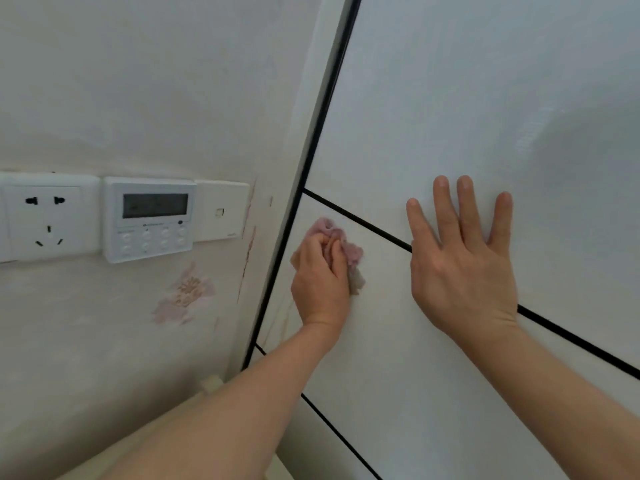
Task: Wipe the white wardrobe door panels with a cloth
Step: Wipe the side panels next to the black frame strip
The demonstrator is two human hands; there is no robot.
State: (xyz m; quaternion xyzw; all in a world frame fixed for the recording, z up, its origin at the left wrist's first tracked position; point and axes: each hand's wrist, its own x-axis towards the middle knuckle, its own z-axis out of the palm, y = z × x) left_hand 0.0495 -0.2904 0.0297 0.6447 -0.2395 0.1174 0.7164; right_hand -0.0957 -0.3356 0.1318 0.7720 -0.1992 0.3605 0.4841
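Two bare forearms reach up from the bottom edge toward the white wardrobe door (398, 341). The left hand (320, 282) is bunched around a pink cloth (348, 252), its fingers (327, 251) curled tight and clamped on the fabric, pressing it against the middle panel just right of the door's dark vertical edge strip (294, 220) and just below a thin black dividing line (356, 220). Crumpled folds of the cloth poke out above and to the right of the knuckles. The right hand (462, 271) lies flat on the door near the cloth, palm against the panel, fingers (446, 209) straight and slightly spread, holding nothing; it straddles the same black line, fingertips on the upper panel (485, 98). Left of the door, on the pale wall (138, 81) with a faint flower print (187, 292), sit a power socket (48, 216), a control panel with a grey display (150, 218) and a small white switch plate (221, 209), side by side in a row.
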